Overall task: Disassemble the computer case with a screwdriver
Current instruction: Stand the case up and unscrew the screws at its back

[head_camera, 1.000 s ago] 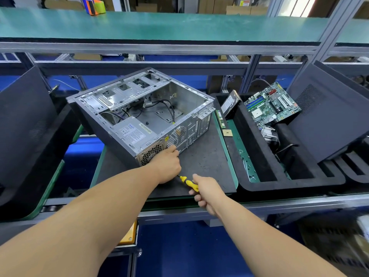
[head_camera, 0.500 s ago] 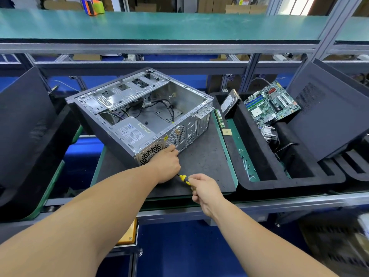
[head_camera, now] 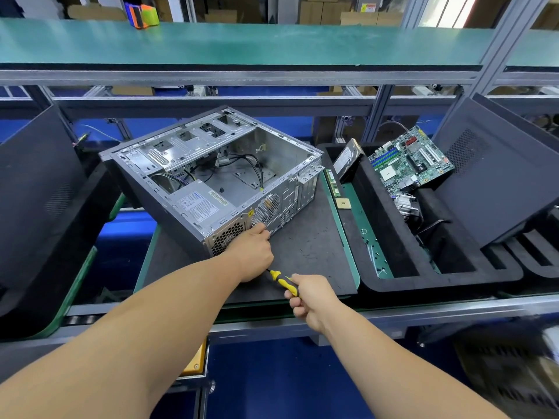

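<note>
Two hands (head_camera: 311,297) on screwdriver (head_camera: 282,281) beside computer case (head_camera: 211,182)

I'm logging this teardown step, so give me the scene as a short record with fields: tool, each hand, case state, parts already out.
tool: yellow-and-black screwdriver, tip hidden behind the left hand
right hand: grips the screwdriver handle
left hand: at the rear panel of the computer case, by the power supply grille; what its fingers hold cannot be seen
case state: side open, lying on a dark mat, cables inside
parts out: motherboard in the black tray to the right
</note>
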